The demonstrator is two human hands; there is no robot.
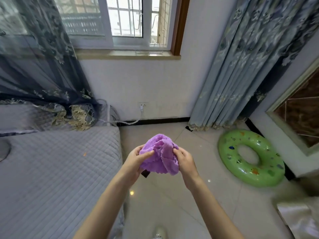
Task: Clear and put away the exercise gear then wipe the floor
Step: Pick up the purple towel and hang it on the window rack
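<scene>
Both hands, left hand (136,158) and right hand (183,159), gripped a bunched purple cloth (159,155) above the tiled floor (215,204). Green swim ring (250,157) lay far right. Wiping looked not yet started.

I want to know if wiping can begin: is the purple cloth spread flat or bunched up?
Bunched up. The purple cloth is a crumpled wad above the floor, gripped by the left hand and the right hand.
</scene>
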